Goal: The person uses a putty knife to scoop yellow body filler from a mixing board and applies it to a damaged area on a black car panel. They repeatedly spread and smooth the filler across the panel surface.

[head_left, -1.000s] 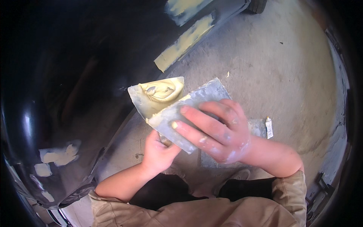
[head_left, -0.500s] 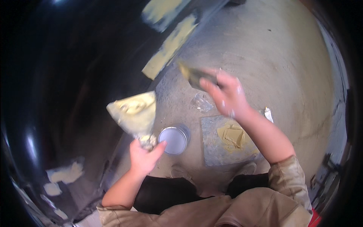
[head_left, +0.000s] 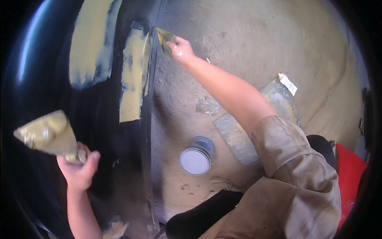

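My left hand (head_left: 78, 169) is closed round the handle of a wide putty knife (head_left: 65, 140), whose flared blade carries a thick lump of yellowish putty. It is over the dark glossy panel (head_left: 105, 155) on the left. Further ahead, my right hand (head_left: 182, 51) pinches a thin flat spreader (head_left: 165, 41), its tip smeared yellow. That tip lies close to the panel's right edge; whether it touches, I cannot tell. Beside it runs a long strip of putty (head_left: 133, 79) on the panel, and a broader putty patch (head_left: 89, 44) lies further left. White smears mark my right fingers.
A round tin (head_left: 195, 161) with a pale lid stands on the concrete floor. Right of it lies a grey mixing board (head_left: 238, 143), partly under my right arm. A white tube (head_left: 287, 83) rests at its far corner, and a clear plastic piece (head_left: 207, 106) lies nearby. Something red (head_left: 350, 175) is at lower right.
The view has swung toward the panel. My right hand with the spreader has reached further forward, to the far part of the putty strip. My left hand still holds the loaded putty knife, now further left.
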The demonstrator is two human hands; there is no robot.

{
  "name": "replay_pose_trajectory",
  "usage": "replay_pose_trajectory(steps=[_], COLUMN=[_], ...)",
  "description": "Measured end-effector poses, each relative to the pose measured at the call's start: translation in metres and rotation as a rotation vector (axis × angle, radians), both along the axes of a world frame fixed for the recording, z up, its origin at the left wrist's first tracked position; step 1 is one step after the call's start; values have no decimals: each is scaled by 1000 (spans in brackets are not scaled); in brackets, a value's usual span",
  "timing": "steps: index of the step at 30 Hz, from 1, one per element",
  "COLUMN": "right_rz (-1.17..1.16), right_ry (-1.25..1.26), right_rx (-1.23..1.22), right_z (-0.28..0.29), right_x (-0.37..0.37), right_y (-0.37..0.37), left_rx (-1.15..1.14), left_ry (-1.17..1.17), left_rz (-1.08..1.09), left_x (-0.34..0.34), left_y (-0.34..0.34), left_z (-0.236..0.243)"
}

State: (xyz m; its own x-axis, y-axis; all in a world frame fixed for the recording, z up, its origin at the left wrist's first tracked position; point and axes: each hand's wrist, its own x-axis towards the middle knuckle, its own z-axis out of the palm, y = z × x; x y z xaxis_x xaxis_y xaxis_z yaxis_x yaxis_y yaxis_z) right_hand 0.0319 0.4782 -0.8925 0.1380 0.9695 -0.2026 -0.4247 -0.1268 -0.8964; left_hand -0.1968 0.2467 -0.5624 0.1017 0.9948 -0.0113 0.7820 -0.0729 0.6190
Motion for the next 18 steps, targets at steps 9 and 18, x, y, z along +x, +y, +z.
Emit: replay_pose_trajectory(steps=[9,18], right_rz=[-102,-132], right_ry=[-9,-104], right_rx=[163,282], right_z=[-26,-22], right_x=[-31,-50], right_y=[49,40], left_rx=[-61,-43], left_ry=[-200,-103], left_rz=[160,242], left_x=[0,18], left_y=[-13,-7], left_z=[-4,-5])
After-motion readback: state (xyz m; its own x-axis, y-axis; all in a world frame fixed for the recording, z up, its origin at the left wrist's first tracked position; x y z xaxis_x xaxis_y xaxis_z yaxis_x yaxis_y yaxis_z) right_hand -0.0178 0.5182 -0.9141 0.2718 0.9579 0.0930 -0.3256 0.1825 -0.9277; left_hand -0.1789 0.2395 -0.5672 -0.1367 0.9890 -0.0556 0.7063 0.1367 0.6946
